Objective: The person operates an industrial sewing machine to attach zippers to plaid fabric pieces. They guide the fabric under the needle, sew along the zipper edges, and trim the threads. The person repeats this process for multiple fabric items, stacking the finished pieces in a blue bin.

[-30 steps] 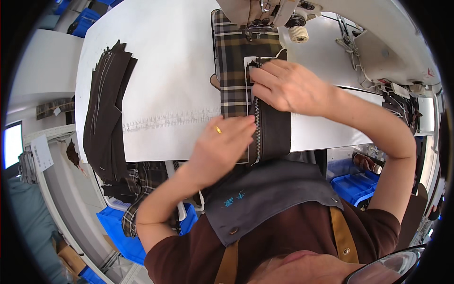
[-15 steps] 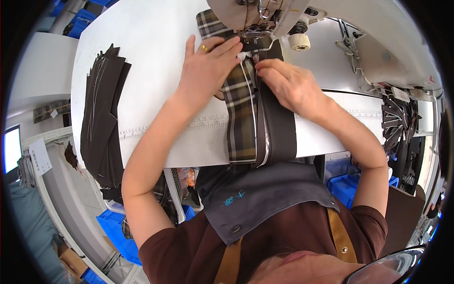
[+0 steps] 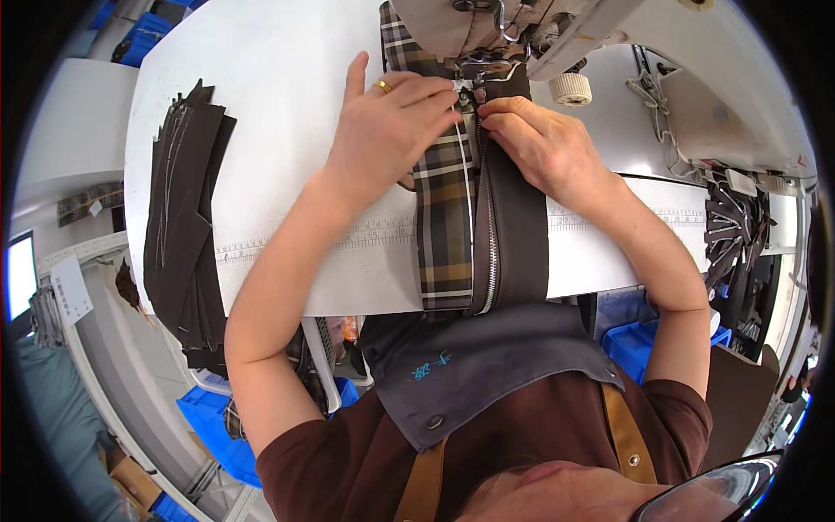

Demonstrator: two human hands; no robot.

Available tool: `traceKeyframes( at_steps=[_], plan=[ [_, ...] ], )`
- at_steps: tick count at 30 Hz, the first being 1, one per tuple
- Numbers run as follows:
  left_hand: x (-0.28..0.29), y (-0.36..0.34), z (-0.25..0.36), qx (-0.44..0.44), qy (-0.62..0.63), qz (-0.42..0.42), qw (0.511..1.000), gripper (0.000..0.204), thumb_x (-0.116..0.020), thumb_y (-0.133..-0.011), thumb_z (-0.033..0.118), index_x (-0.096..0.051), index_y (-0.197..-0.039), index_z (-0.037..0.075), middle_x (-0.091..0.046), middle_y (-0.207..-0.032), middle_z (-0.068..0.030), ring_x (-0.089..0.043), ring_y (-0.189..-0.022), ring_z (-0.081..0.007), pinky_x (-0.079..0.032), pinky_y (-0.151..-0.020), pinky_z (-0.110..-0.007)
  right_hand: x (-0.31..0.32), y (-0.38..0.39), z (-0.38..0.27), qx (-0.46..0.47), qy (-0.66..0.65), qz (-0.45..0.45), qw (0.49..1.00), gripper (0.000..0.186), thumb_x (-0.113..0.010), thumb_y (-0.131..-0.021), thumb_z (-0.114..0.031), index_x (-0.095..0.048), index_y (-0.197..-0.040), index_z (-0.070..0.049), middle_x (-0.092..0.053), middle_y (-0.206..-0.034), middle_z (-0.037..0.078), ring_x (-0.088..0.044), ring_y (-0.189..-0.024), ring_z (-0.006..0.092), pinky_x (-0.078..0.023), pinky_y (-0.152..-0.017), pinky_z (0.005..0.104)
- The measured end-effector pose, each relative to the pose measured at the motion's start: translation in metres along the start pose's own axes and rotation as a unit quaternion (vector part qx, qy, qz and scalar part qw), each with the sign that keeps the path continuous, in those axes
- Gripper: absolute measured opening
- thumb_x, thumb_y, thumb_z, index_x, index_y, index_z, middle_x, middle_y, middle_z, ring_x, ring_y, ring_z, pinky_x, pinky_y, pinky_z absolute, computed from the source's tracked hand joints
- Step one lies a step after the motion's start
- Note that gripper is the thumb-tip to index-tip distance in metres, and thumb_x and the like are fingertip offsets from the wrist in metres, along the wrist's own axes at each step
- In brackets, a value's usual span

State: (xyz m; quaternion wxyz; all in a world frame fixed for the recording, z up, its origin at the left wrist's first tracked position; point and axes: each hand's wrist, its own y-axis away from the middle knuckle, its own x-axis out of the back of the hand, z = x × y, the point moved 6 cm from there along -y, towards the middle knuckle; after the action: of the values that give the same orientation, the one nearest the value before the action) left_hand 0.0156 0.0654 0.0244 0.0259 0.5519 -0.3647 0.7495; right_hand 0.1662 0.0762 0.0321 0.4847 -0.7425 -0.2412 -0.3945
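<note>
A plaid fabric strip [image 3: 442,228] lies under the sewing machine's presser foot [image 3: 484,68], with a thin white line along its right edge. Beside it runs a zipper [image 3: 491,235] with metal teeth, set against a dark brown fabric panel [image 3: 520,235]. My left hand [image 3: 387,122] rests on the plaid strip just before the foot, its fingers stretched out and little finger raised. The left thumb is hidden. My right hand [image 3: 548,148] pinches the zipper's edge with thumb and forefinger, close to the foot. The needle point cannot be made out.
A stack of dark brown fabric pieces [image 3: 187,217] lies on the left of the white table [image 3: 296,104]. At the right edge hangs a bundle of zippers [image 3: 735,222]. Blue bins [image 3: 217,431] stand below. The machine's arm [image 3: 713,96] fills the upper right.
The plaid strip reaches farther beyond the foot. The zipper's teeth show more plainly and lie straighter. My left fingers have shifted slightly, and my right hand still pinches near the foot.
</note>
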Motion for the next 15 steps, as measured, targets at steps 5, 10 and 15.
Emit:
traceKeyframes(
  at_steps=[5, 10, 15],
  plan=[
    [0.0023, 0.0027, 0.0091, 0.011, -0.017, -0.016, 1.0, 0.031, -0.067, -0.08, 0.033, -0.067, -0.104, 0.013, -0.065, -0.109, 0.0064, -0.059, -0.098, -0.0133, -0.03, -0.102, -0.059, 0.0012, -0.0036, -0.002, -0.003, 0.006, -0.018, 1.0, 0.013, -0.059, -0.078, -0.005, -0.056, -0.089, 0.0, -0.061, -0.095, 0.01, -0.063, -0.079, 0.0267, -0.053, -0.063, 0.0346],
    [0.0002, 0.0012, 0.0057, -0.002, -0.029, -0.013, 0.999, 0.03, -0.068, -0.08, 0.032, -0.067, -0.104, 0.014, -0.065, -0.109, 0.006, -0.059, -0.1, -0.0111, -0.028, -0.103, -0.06, 0.0009, -0.0055, -0.0043, -0.005, 0.019, -0.005, 1.0, 0.011, -0.06, -0.078, -0.005, -0.056, -0.088, -0.001, -0.06, -0.093, 0.01, -0.062, -0.078, 0.0266, -0.053, -0.063, 0.0349],
    [-0.002, 0.0014, 0.0072, -0.013, -0.001, 0.003, 1.0, 0.027, -0.069, -0.079, 0.03, -0.068, -0.102, 0.015, -0.067, -0.107, 0.0059, -0.06, -0.1, -0.0098, -0.027, -0.104, -0.06, 0.0023, -0.0028, -0.0024, -0.025, 0.03, -0.012, 0.999, 0.011, -0.059, -0.078, -0.005, -0.057, -0.087, 0.0, -0.06, -0.092, 0.01, -0.062, -0.078, 0.0266, -0.053, -0.063, 0.0355]
  ],
)
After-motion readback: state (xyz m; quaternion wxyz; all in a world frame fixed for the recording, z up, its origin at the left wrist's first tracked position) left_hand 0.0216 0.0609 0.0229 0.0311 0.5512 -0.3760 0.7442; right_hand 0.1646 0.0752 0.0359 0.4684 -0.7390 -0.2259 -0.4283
